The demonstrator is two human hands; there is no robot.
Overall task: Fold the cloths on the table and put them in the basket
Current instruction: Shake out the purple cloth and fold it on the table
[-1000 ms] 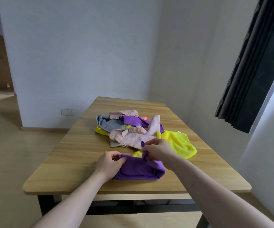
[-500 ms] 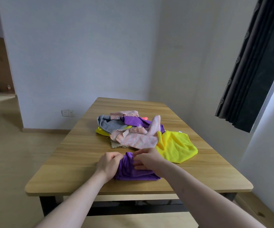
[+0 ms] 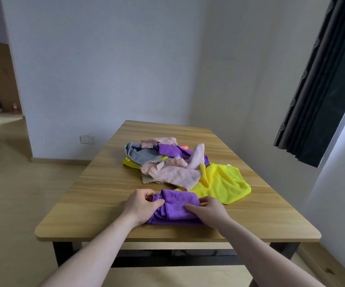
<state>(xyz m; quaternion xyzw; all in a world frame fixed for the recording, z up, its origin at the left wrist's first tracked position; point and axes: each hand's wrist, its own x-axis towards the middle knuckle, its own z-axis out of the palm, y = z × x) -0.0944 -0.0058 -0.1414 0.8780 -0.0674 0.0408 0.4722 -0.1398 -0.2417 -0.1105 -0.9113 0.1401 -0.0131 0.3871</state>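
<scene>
My left hand [image 3: 141, 205] pinches the left end of the purple cloth [image 3: 175, 208], thumb and fingers closed on a bunched fold. My right hand [image 3: 207, 211] lies on the cloth's right side, fingers spread flat and pressing down — not gripping anything that I can see. The cloth sits folded at the lower centre of the frame, near the front edge of the wooden table [image 3: 97, 195]. Just above it, toward the middle of the frame, lies the heap of unfolded cloths [image 3: 167, 160] — pink, grey, purple — with a yellow cloth [image 3: 225, 183] spread at its right, touching the purple one's far corner.
</scene>
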